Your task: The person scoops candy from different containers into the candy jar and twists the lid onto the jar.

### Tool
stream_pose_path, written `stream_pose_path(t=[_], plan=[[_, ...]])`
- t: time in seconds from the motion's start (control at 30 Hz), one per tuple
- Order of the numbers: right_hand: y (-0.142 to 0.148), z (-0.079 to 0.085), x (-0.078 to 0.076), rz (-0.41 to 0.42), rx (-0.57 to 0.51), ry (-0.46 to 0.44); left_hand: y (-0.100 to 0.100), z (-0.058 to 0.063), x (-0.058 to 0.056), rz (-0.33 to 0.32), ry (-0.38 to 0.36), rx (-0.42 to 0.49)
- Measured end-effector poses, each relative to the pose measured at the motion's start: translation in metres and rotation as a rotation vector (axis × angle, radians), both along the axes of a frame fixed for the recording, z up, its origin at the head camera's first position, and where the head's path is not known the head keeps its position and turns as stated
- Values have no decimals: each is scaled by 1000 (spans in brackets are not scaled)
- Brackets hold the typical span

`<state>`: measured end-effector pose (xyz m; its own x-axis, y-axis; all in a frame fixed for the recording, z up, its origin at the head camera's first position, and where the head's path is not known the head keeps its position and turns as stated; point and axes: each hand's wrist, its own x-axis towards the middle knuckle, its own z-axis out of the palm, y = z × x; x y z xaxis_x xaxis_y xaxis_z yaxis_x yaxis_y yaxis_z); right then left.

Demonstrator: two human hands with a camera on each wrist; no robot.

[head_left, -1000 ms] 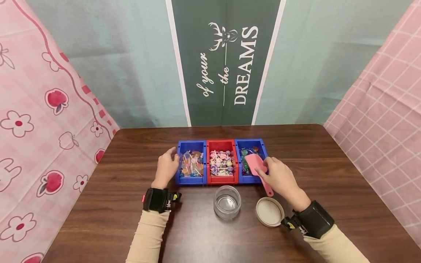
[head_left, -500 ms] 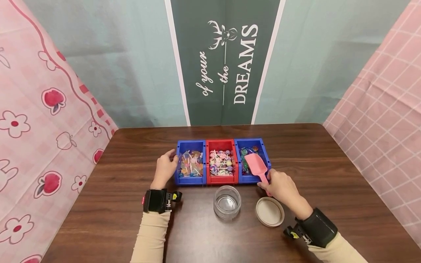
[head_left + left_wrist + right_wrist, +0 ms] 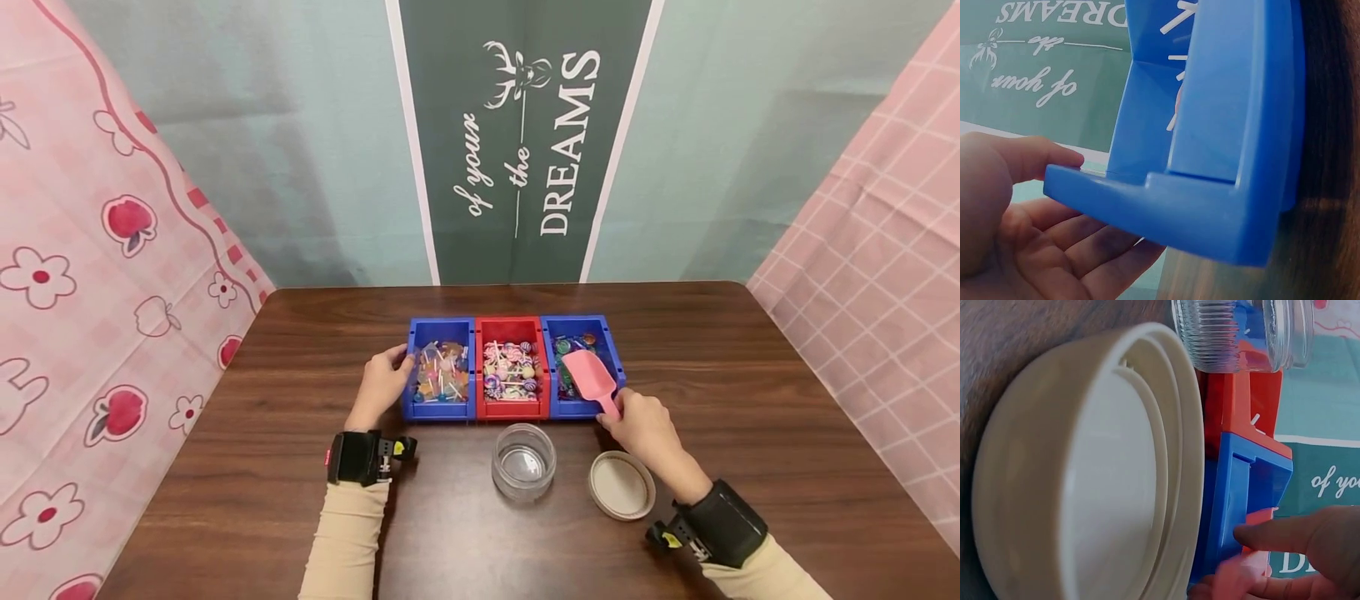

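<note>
My right hand point(image 3: 647, 429) grips the handle of a pink scoop point(image 3: 589, 375), whose blade rests over the right blue bin point(image 3: 572, 410) of wrapped candies. At the left blue bin point(image 3: 439, 411), which contains small lollipops and clear-wrapped sweets, my left hand point(image 3: 386, 385) holds the side wall. The left wrist view shows the thumb over that wall's edge and the fingers point(image 3: 1094, 247) beneath it. Between these bins sits a red bin point(image 3: 513, 410) of striped lollipops. In front stands a lidless clear jar point(image 3: 523, 462); candy inside is not visible.
A round cream lid point(image 3: 622, 486) lies inside-up on the brown wooden table point(image 3: 465, 550), right of the jar and close under my right wrist. Patterned pink cloths point(image 3: 127, 333) hang at both sides, and a green cloth hangs behind.
My right hand has slid down the scoop toward the end of its handle, while the blade stays over the right blue bin. My left hand keeps its place on the left bin.
</note>
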<state>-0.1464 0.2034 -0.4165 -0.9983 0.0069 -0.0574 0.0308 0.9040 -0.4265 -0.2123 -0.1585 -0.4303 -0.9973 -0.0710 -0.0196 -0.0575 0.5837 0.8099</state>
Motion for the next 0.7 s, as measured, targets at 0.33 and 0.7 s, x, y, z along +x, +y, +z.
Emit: stream_pose_path(t=[0.33,0.7], plan=[[1,4,3,-4,-25,94,-2,-3,0,-31,-45,27],[0,5,1,1,-112,76,-2,-2,1,-25,-127,54]])
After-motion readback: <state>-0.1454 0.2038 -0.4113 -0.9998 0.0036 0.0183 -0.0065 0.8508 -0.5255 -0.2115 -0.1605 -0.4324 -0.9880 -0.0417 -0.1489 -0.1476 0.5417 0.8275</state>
